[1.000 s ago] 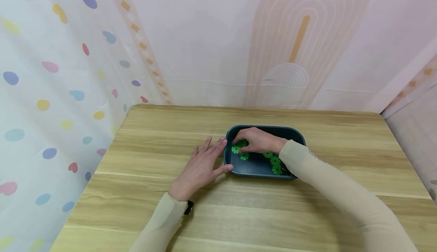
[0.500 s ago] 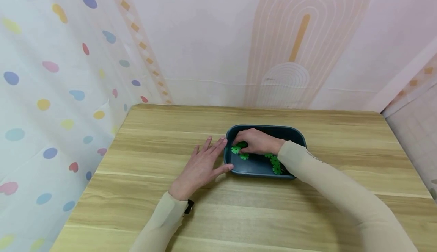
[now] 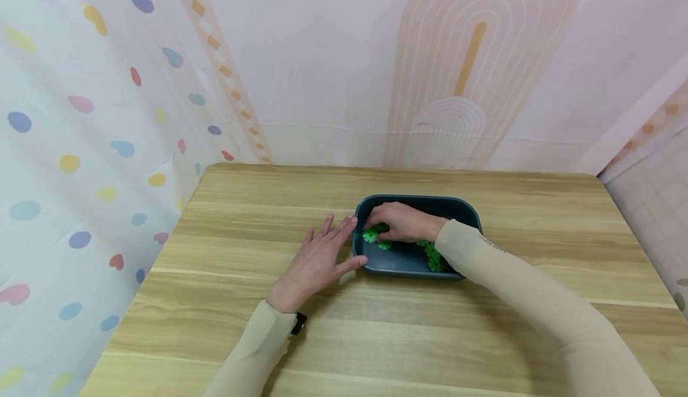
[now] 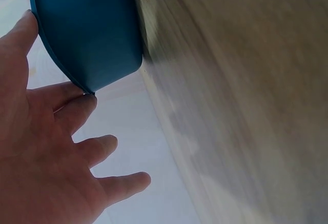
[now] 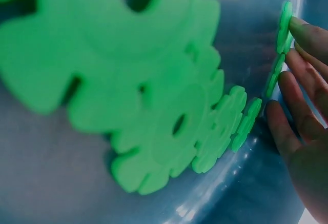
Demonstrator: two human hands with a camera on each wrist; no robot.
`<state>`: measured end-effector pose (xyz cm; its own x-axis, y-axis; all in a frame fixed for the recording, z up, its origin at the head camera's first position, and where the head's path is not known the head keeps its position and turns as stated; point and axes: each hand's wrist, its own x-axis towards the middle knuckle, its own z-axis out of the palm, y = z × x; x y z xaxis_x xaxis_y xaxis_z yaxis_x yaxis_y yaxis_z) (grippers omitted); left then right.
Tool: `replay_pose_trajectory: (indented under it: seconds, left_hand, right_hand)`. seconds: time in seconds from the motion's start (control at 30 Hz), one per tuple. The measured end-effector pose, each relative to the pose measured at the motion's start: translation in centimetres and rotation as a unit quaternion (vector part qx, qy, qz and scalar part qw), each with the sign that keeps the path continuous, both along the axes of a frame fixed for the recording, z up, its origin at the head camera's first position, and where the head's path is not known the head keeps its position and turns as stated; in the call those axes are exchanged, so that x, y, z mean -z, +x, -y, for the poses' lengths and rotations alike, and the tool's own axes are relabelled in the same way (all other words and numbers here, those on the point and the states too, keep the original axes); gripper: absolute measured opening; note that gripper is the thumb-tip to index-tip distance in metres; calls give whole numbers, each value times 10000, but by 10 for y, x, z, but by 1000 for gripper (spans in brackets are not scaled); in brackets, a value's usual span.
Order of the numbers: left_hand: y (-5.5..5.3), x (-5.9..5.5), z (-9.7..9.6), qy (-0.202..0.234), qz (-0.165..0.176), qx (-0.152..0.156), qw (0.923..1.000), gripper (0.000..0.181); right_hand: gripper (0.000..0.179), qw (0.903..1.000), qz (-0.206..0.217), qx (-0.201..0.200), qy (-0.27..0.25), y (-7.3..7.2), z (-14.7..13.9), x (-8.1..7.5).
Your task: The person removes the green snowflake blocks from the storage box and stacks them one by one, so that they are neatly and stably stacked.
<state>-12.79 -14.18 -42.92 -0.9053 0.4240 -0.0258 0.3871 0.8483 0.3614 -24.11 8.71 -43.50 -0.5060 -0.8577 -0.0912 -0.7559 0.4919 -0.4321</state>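
Observation:
A dark blue-green plastic bin stands on the table and holds several flat green notched discs, snowflake-shaped building pieces. My left hand spreads its fingers over the bin's left end, thumb and fingertips touching the rim; the left wrist view shows them along the outside wall. Inside the bin, my right hand reaches to the left end, its curved thumb and fingers pinching a green disc there. Another green disc lies beside these fingertips. More discs lie at the right, partly hidden by the sleeve.
The wood-grain table extends around the bin on all sides. Behind it hangs a pale patterned curtain, with a dotted one at the left. A black band circles the left wrist.
Both hands stay nearly where they were. The right hand shifts very slightly left over the discs, and the whole head view moves a little.

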Motion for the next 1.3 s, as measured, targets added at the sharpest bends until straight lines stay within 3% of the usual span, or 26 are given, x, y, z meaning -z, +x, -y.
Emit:
replay_pose_trajectory:
  seconds: [0.5, 1.0, 1.3]
  left_hand:
    - [1, 0, 0, 87, -58, 11, 9999, 85]
    - [0, 2, -1, 137, -90, 71, 9998, 85]
    - [-1, 2, 1, 173, -10, 42, 9998, 85]
  right_hand:
    - [45, 9994, 46, 244, 222, 5, 3, 0]
    - [30, 9987, -83, 353, 360, 9, 5, 0]
    - [30, 9988, 111, 467, 137, 12, -7, -23]
